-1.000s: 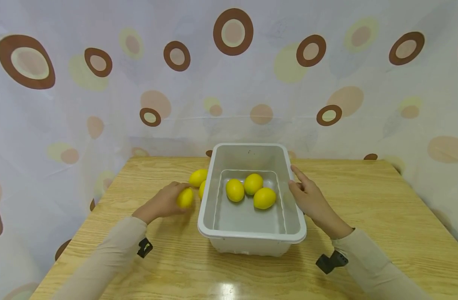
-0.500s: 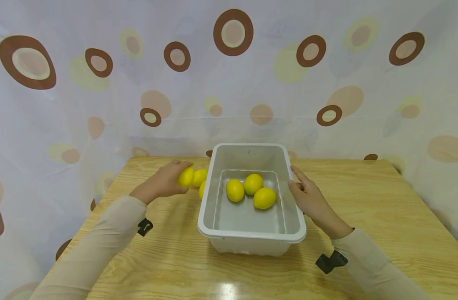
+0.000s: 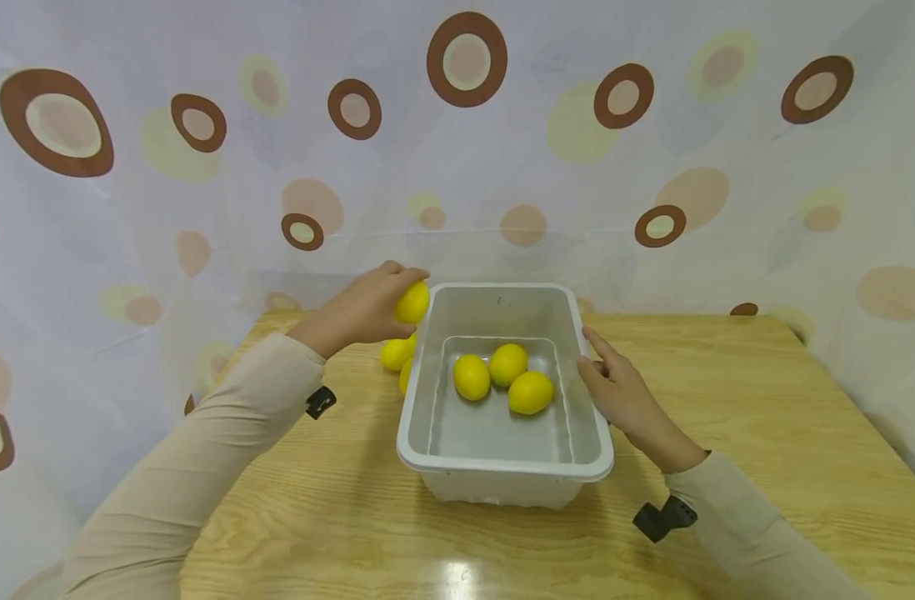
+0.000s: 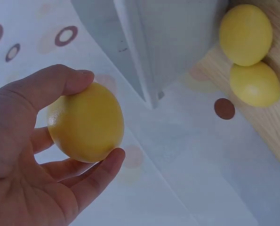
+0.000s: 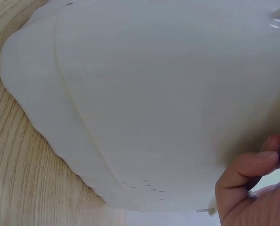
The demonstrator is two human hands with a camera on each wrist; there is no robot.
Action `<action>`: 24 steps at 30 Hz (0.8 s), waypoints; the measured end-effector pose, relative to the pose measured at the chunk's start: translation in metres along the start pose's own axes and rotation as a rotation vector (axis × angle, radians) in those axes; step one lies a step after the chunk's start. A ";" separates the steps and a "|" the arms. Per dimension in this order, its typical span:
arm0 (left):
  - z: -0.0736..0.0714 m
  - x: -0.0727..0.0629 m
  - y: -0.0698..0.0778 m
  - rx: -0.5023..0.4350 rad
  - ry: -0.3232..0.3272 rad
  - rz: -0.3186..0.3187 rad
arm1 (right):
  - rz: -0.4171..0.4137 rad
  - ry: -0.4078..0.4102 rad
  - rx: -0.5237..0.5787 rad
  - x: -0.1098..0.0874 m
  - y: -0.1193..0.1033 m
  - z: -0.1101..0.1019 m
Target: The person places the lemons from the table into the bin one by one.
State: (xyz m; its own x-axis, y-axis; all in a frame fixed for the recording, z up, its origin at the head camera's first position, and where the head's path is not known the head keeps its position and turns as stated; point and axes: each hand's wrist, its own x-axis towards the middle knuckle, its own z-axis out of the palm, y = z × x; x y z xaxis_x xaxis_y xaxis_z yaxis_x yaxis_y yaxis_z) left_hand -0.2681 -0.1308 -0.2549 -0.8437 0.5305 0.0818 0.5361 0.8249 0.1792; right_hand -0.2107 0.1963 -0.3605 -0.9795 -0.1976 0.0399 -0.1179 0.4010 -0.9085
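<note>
My left hand (image 3: pixel 371 307) holds a lemon (image 4: pixel 88 123) between thumb and fingertips, raised by the far left corner of a pale grey plastic tub (image 3: pixel 505 472). In the left wrist view the thumb lies over the lemon's top and the fingers support it from below. Three lemons lie on the tub's floor, among them a front right lemon (image 3: pixel 531 392). My right hand (image 3: pixel 628 400) grips the tub's right rim, index finger stretched along it; the right wrist view has bent fingers at the rim, beside the tub's outer wall (image 5: pixel 149 103).
Two more lemons rest on the table left of the tub: a rear lemon (image 3: pixel 397 354) and another lemon (image 4: pixel 255 84) partly hidden by the tub in the head view. The wooden table (image 3: pixel 735 467) ends at a patterned cloth (image 3: pixel 547 167) hung behind.
From the table at the tub's left, my left hand has lifted the lemon up, away from me and rightward to the tub's far left corner. My right hand stays on the rim.
</note>
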 end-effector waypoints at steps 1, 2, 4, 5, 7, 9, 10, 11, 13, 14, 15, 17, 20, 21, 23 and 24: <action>-0.003 0.002 0.005 -0.002 -0.008 0.003 | 0.001 -0.001 0.003 0.000 0.001 0.000; -0.005 0.005 0.009 -0.003 -0.012 0.008 | 0.002 -0.002 0.004 0.000 0.001 0.001; -0.007 0.010 0.016 -0.011 -0.018 0.017 | 0.001 0.000 0.006 0.000 0.002 0.001; -0.007 0.013 0.019 -0.015 -0.022 0.023 | 0.001 0.000 0.005 0.000 0.002 0.001; -0.008 0.017 0.024 -0.025 -0.024 0.040 | -0.002 -0.001 0.005 0.000 0.002 0.000; -0.009 0.022 0.029 -0.034 -0.024 0.048 | -0.006 0.001 0.006 0.000 0.002 -0.001; -0.009 0.025 0.031 -0.038 -0.024 0.053 | -0.006 0.000 0.006 0.000 0.002 -0.001; -0.009 0.027 0.033 -0.041 -0.023 0.058 | -0.008 0.000 0.005 0.000 0.001 -0.001; -0.009 0.031 0.037 -0.047 -0.028 0.062 | -0.013 0.000 0.004 0.000 0.001 -0.002; -0.008 0.034 0.039 -0.051 -0.033 0.063 | -0.012 0.001 0.004 0.000 0.001 -0.002; -0.008 0.037 0.041 -0.055 -0.039 0.061 | -0.012 0.001 0.005 0.000 0.001 -0.002; -0.006 0.042 0.046 -0.058 -0.054 0.061 | -0.014 0.002 0.005 0.000 0.001 -0.002; -0.003 0.051 0.051 -0.066 -0.074 0.054 | -0.010 0.003 0.005 -0.001 0.001 -0.002; -0.001 0.054 0.053 -0.069 -0.077 0.057 | -0.010 0.003 0.005 -0.001 0.001 -0.002; 0.002 0.059 0.055 -0.073 -0.082 0.062 | -0.005 0.003 0.004 -0.001 0.000 -0.002; 0.004 0.062 0.056 -0.075 -0.084 0.064 | -0.005 0.003 0.002 -0.001 0.000 -0.002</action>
State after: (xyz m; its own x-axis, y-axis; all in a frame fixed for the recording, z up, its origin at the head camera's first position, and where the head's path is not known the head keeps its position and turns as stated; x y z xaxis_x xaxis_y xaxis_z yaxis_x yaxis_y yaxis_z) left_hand -0.2903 -0.0504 -0.2440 -0.8010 0.5985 0.0138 0.5825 0.7737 0.2490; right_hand -0.2102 0.1984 -0.3592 -0.9794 -0.1970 0.0452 -0.1222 0.3987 -0.9089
